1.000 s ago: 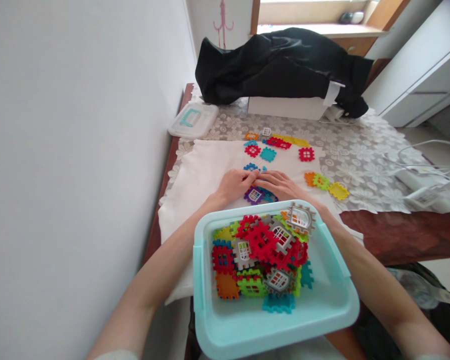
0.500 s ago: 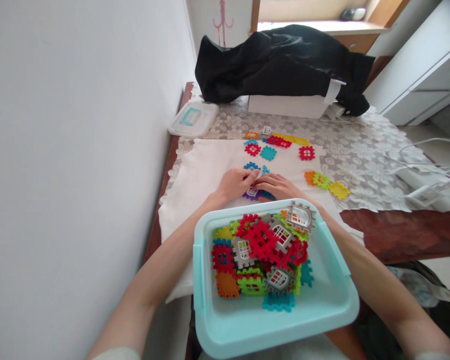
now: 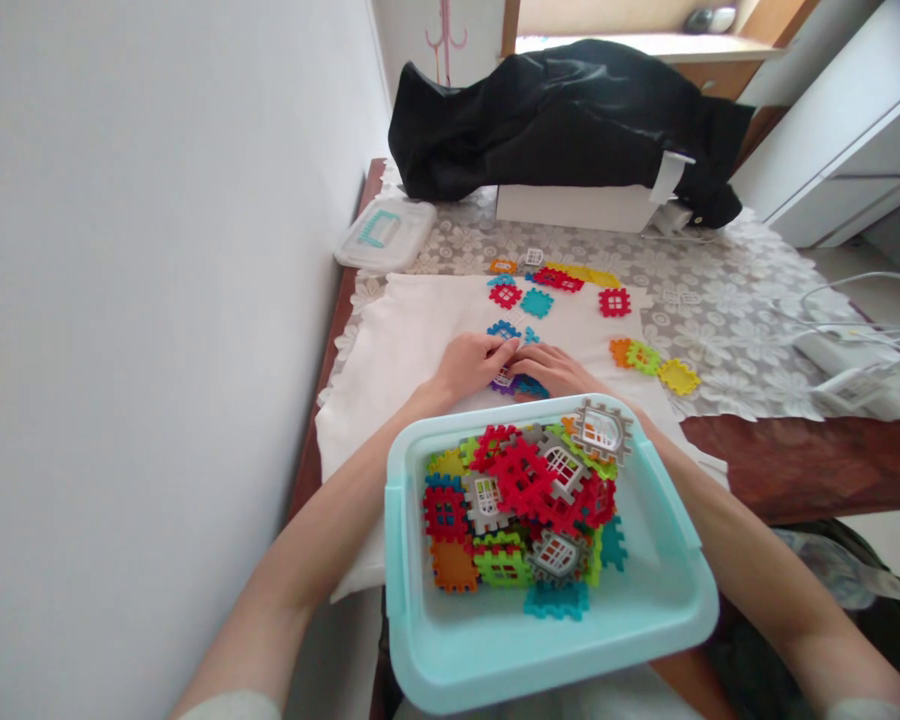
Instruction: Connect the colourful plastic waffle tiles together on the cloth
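Note:
My left hand and my right hand lie side by side on a white cloth, fingertips nearly meeting. Under and between them sit a purple waffle block with a white window and a blue one, both partly hidden. Whether either hand grips them is unclear. Just beyond my fingers lie small blue blocks. A light turquoise plastic tray sits between my forearms, heaped with several red, grey, green and orange waffle blocks.
Several loose blocks lie beyond my hands, and a joined orange, green and yellow row lies on the lace tablecloth. A white wall runs along the left. At the back are a plastic lid and a black cloth on a white box.
My hands have slid closer together over the purple and blue blocks, now covering more of them. The camera view has shifted slightly. The tray's pile looks unchanged.

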Available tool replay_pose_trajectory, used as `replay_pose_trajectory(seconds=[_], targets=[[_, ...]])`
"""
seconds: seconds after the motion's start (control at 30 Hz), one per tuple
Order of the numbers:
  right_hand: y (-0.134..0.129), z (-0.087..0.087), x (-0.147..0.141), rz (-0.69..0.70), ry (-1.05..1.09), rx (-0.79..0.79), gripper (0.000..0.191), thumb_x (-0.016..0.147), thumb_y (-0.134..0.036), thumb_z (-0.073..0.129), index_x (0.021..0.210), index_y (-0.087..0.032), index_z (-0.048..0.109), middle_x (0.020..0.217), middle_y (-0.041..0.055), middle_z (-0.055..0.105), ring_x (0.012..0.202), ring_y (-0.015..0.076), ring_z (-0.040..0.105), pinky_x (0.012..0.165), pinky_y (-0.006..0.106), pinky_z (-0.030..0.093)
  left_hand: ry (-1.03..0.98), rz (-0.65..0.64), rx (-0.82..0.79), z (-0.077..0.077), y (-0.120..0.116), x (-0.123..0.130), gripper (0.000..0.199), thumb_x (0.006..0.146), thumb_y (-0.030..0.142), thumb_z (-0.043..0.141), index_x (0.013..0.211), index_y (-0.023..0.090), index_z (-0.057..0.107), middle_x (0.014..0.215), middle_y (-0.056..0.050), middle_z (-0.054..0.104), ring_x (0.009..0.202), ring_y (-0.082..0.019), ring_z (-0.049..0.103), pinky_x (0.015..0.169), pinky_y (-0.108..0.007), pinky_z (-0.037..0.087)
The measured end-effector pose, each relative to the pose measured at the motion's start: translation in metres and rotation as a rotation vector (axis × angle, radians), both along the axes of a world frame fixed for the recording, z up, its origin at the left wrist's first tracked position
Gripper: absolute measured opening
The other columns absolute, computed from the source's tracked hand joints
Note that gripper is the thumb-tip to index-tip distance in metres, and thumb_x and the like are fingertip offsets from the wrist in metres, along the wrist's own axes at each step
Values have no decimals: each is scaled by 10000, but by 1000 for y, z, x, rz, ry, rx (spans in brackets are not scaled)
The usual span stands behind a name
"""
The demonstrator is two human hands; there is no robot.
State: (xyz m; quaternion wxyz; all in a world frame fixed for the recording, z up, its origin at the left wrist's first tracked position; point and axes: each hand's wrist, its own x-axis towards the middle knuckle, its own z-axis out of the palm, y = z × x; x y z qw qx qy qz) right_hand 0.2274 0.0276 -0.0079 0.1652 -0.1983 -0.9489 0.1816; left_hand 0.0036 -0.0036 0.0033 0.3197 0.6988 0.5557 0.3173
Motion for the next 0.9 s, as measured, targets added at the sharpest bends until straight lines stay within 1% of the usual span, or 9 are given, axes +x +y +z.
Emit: replay_pose_trajectory(seconds=[0.1,0.23,0.43,0.6,0.73,0.9], targets=[[-1,0,0,-22,9,4,287,1044,-408,607,1258,-236,690,1393,134,677,1364,296,601,1200,553,480,12,-6,1,0,0,0,517,1059,557,509,841,190,801,861,-70,793,807,-207,684,730,-283,546],[-3,3,-1,-31,11,1,277,1045,-409,602,1243,-235,687,1415,139,668,1374,297,593,1213,556,470,2,-3,26,-2,0,0,498,1061,548,511,872,201,815,900,-72,806,817,-210,692,715,-287,543],[-3,3,0,-30,12,-1,282,1038,-420,624,1231,-225,686,1395,137,676,1374,295,595,1219,540,463,53,-28,59,-4,2,-1,528,1061,531,503,833,176,821,861,-71,808,764,-188,672,715,-278,500],[-1,2,1,-13,2,-9,305,1016,-428,661,1248,-232,680,1391,136,675,1377,302,590,1212,545,467,56,-58,50,-3,0,0,542,1065,506,457,830,165,806,845,-57,792,728,-167,630,651,-252,452],[0,2,1,-15,-9,-10,309,1020,-455,656,1236,-235,683,1347,129,688,1331,295,612,1193,531,482,55,-57,46,0,-2,0,558,1060,509,444,793,154,781,810,-59,771,695,-158,598,607,-243,414],[-1,1,0,-22,12,-5,334,1024,-469,649,1245,-222,693,1366,141,686,1340,299,610,1194,531,477,43,-61,56,-1,-2,0,575,1059,518,435,749,150,750,801,-69,761,691,-160,593,604,-247,402]])
